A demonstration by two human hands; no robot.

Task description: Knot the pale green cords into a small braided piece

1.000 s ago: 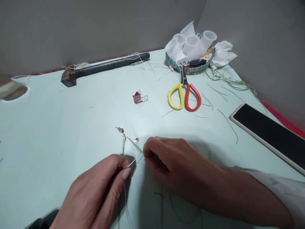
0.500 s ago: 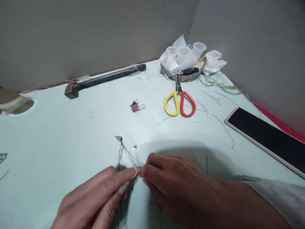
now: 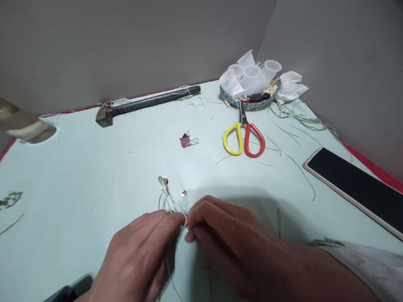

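Note:
A small green, white and red knotted piece lies on the table, with thin white and green cords running from it down to both hands. My left hand is closed, pinching the cords at its fingertips. Close against it, my right hand pinches a white cord that curves between the two hands. Loose cord ends trail below the left hand. A tiny red and white piece rests just above the right fingers.
A maroon binder clip, scissors with yellow and red handles and a hammer lie farther back. Plastic cups fill a woven basket. A phone is at right, a wooden object at left. Cord scraps lie about.
My left hand has turned more palm-down, its fingers curled closer to the right hand. The view has shifted, so the table items appear farther right, and a dark object shows at bottom left.

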